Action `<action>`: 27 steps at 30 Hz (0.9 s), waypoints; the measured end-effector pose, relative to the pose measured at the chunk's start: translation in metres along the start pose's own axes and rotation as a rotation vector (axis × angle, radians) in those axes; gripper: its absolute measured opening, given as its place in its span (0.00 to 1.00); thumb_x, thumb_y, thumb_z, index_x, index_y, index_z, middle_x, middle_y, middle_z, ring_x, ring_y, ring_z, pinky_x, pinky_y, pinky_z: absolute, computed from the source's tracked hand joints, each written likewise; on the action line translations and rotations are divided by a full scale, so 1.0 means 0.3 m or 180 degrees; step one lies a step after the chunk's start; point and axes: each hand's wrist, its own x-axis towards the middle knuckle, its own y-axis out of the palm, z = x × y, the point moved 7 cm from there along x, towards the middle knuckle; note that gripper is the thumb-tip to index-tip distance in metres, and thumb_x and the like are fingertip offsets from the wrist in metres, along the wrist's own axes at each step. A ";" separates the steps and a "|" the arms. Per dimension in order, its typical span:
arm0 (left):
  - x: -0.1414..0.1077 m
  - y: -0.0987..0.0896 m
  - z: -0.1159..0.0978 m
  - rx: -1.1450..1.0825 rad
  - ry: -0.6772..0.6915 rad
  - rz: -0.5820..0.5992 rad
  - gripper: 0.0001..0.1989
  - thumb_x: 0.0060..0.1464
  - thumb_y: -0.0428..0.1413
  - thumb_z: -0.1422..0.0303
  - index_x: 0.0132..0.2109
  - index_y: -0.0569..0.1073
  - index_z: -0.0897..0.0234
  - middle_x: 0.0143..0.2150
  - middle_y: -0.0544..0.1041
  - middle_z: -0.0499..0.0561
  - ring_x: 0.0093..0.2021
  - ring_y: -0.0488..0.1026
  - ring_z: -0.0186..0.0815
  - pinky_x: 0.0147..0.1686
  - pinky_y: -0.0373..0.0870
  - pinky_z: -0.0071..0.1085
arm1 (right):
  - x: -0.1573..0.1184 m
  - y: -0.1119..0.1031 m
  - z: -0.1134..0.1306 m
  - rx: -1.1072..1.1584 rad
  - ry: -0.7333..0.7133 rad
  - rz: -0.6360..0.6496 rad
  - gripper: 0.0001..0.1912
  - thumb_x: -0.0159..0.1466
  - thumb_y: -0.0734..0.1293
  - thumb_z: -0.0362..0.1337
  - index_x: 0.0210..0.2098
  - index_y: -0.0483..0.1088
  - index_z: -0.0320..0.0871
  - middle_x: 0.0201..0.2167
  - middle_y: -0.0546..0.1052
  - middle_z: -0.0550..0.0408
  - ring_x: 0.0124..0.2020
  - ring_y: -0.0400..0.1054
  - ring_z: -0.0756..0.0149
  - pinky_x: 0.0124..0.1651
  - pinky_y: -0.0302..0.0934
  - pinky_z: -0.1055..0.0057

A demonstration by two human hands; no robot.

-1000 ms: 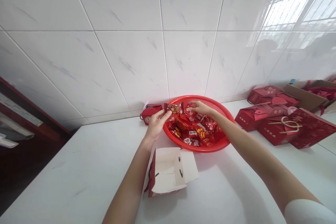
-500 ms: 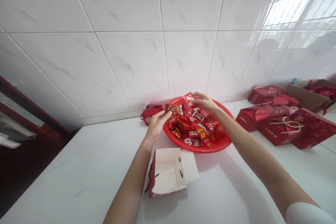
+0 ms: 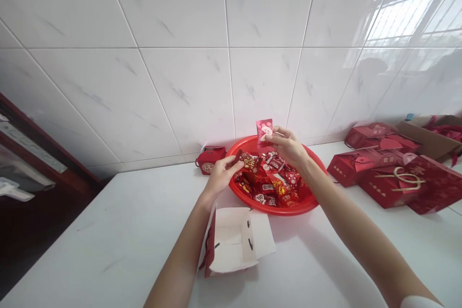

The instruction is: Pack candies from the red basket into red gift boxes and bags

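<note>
A round red plastic basket [image 3: 277, 208] full of red-wrapped sweets [image 3: 270, 185] stands on the white counter against the tiled wall. My right hand [image 3: 287, 147] pinches a small pink-and-red packet [image 3: 264, 131] upright, just above the basket's far rim. My left hand [image 3: 224, 178] grips a red candy packet [image 3: 249, 160] by one end, over the near-left part of the basket. Nearer to me, below my left wrist, lies an open gift box [image 3: 234, 243] with a white inside and a red side panel. Both hands are apart from it.
A small closed red gift box [image 3: 210, 159] stands left of the basket by the wall. Red gift boxes and a red bag [image 3: 406, 185] lie to the right, with a cardboard carton [image 3: 429, 134] of red items behind them. A dark cabinet [image 3: 32, 173] lies beyond the counter's left edge.
My right hand has lifted the pink-and-red packet up from the basket's rim, clear of the basket. My left hand has moved slightly right with its red packet.
</note>
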 end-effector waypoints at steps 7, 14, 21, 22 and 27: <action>-0.003 0.020 -0.018 0.0067 0.0323 0.0114 0.26 0.54 0.63 0.57 0.58 0.77 0.58 0.40 0.83 0.52 0.43 0.79 0.43 0.45 0.76 0.37 | -0.095 0.083 -0.037 -0.0100 0.0232 -0.0208 0.23 0.47 0.83 0.39 0.41 0.77 0.44 0.36 0.83 0.53 0.39 0.78 0.57 0.47 0.71 0.59; -0.014 0.024 -0.043 0.0351 0.0288 -0.0004 0.12 0.52 0.59 0.60 0.35 0.83 0.62 0.38 0.83 0.53 0.43 0.77 0.43 0.43 0.74 0.34 | -0.115 0.085 -0.052 -0.0458 0.0414 -0.0085 0.21 0.48 0.82 0.42 0.38 0.77 0.43 0.38 0.84 0.51 0.40 0.78 0.55 0.47 0.72 0.58; -0.027 0.035 -0.074 0.0338 0.0632 -0.0202 0.18 0.54 0.62 0.53 0.28 0.77 0.64 0.28 0.74 0.48 0.31 0.68 0.35 0.36 0.67 0.30 | -0.135 0.115 -0.034 -0.0886 0.0452 0.0220 0.18 0.51 0.80 0.44 0.37 0.79 0.43 0.37 0.83 0.51 0.38 0.76 0.58 0.44 0.70 0.61; -0.028 0.031 -0.073 0.0261 0.0630 -0.0274 0.18 0.54 0.61 0.53 0.28 0.77 0.63 0.28 0.74 0.47 0.31 0.67 0.35 0.35 0.66 0.30 | -0.136 0.122 -0.032 -0.0949 0.0464 0.0273 0.17 0.52 0.80 0.45 0.38 0.79 0.44 0.37 0.83 0.52 0.37 0.76 0.59 0.44 0.69 0.62; -0.025 0.013 -0.057 -0.0013 0.0536 -0.0422 0.20 0.52 0.63 0.52 0.25 0.72 0.63 0.26 0.70 0.46 0.30 0.63 0.33 0.34 0.63 0.29 | -0.142 0.124 -0.014 -0.1175 0.0313 0.0142 0.17 0.60 0.74 0.53 0.34 0.77 0.45 0.32 0.80 0.54 0.33 0.73 0.64 0.43 0.69 0.64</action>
